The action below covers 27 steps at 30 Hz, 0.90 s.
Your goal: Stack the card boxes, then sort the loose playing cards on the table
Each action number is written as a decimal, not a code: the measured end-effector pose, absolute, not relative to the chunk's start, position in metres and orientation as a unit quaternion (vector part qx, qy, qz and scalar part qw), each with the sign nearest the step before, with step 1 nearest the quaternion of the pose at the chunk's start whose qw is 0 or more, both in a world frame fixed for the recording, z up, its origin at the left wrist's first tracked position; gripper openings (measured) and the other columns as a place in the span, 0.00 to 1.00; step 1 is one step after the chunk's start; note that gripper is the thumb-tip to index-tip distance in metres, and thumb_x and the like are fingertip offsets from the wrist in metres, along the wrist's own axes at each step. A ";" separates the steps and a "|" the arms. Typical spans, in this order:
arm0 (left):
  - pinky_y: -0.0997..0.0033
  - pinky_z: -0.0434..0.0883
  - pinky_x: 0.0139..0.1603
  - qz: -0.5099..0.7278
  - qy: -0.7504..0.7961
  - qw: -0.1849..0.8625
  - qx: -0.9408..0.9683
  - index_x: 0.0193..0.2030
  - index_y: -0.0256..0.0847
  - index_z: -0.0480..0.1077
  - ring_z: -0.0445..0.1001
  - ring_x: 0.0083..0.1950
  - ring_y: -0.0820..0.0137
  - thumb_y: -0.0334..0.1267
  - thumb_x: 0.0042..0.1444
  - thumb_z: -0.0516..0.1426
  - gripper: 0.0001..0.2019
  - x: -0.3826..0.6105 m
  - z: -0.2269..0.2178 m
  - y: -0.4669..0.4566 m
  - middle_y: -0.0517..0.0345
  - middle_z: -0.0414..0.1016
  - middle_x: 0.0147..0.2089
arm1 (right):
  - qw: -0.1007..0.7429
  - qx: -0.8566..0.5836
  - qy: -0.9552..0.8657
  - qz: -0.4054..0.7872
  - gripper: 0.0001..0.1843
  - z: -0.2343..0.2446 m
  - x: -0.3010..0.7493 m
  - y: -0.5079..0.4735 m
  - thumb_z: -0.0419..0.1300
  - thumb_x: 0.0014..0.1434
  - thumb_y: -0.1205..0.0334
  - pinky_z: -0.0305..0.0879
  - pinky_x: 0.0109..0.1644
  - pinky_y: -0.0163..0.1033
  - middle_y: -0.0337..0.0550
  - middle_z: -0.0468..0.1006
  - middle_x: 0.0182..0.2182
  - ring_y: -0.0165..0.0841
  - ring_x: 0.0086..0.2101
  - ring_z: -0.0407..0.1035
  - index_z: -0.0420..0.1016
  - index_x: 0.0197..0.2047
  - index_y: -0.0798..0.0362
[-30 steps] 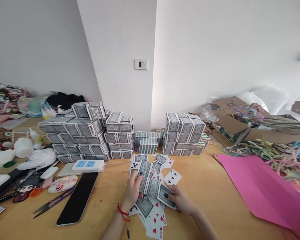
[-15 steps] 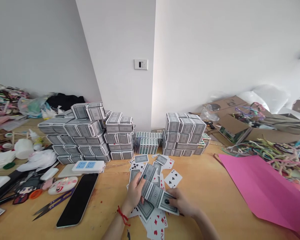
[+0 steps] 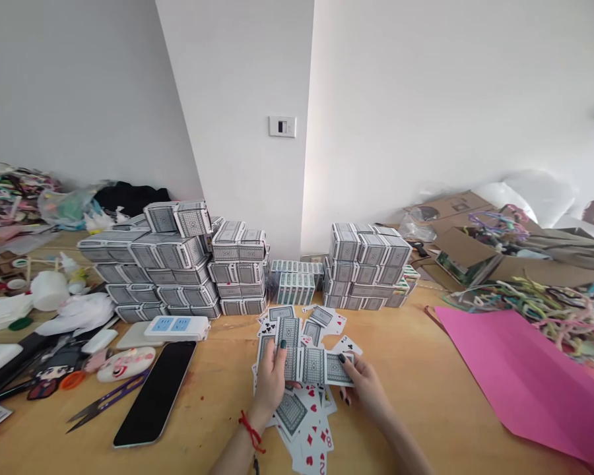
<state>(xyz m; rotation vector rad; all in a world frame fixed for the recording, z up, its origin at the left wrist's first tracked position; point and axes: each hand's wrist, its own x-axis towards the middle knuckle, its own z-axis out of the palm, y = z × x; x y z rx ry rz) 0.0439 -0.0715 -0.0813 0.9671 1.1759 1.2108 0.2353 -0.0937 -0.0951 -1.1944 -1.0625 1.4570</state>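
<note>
Between my hands is a joined strip of grey-backed playing cards [image 3: 313,365], bent in an L. My left hand [image 3: 271,377], with a red string bracelet [image 3: 250,432] at the wrist, pinches the upright cards at the left, thumb on top. At the right end, my right hand [image 3: 365,384] grips the last card between thumb and fingers. Below lie loose playing cards [image 3: 311,435], some face up with red hearts and diamonds, others back up. Part of that loose pile is hidden by my hands and the strip.
Stacked card blocks [image 3: 173,264] stand at the back left, more card blocks [image 3: 369,264] at the back right, with green card packs [image 3: 296,288] between. Left lie a phone [image 3: 156,394], scissors [image 3: 106,401] and a power strip [image 3: 178,328]. Pink paper [image 3: 519,376] and yarn [image 3: 519,307] lie right.
The strip has turned from a downward slant to nearly level on its right side. My right hand has risen with its end, now partly covering the face-up card beside the pile.
</note>
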 end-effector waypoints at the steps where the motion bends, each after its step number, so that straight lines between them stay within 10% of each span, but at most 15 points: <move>1: 0.74 0.68 0.14 0.508 0.501 0.569 0.409 0.50 0.43 0.59 0.69 0.23 0.71 0.49 0.51 0.52 0.21 0.045 -0.082 -0.072 0.58 0.68 0.32 | 0.469 -0.483 -0.437 0.596 0.23 -0.095 0.233 -0.095 0.52 0.49 0.38 0.47 0.13 0.28 0.31 0.65 0.09 0.24 0.09 0.55 0.58 0.27 0.52; 17: 0.70 0.71 0.22 0.450 0.495 0.638 0.383 0.59 0.44 0.51 0.73 0.31 0.65 0.47 0.51 0.54 0.30 0.048 -0.082 -0.073 0.51 0.71 0.45 | 0.473 -0.520 -0.449 0.552 0.22 -0.106 0.221 -0.096 0.48 0.51 0.37 0.44 0.14 0.30 0.28 0.61 0.08 0.25 0.09 0.53 0.54 0.28 0.49; 23: 0.67 0.71 0.45 0.464 0.405 0.642 0.457 0.54 0.40 0.58 0.69 0.50 0.63 0.35 0.47 0.58 0.26 0.042 -0.073 -0.071 0.50 0.67 0.54 | 0.493 -0.500 -0.473 0.532 0.20 -0.094 0.221 -0.097 0.49 0.54 0.41 0.46 0.15 0.30 0.28 0.62 0.10 0.23 0.11 0.52 0.54 0.28 0.50; 27: 0.64 0.74 0.36 0.441 0.414 0.670 0.431 0.52 0.41 0.58 0.72 0.45 0.62 0.35 0.47 0.58 0.24 0.040 -0.071 -0.070 0.50 0.70 0.50 | 0.486 -0.495 -0.473 0.544 0.22 -0.090 0.222 -0.095 0.53 0.50 0.40 0.51 0.17 0.31 0.30 0.64 0.12 0.25 0.12 0.56 0.55 0.27 0.50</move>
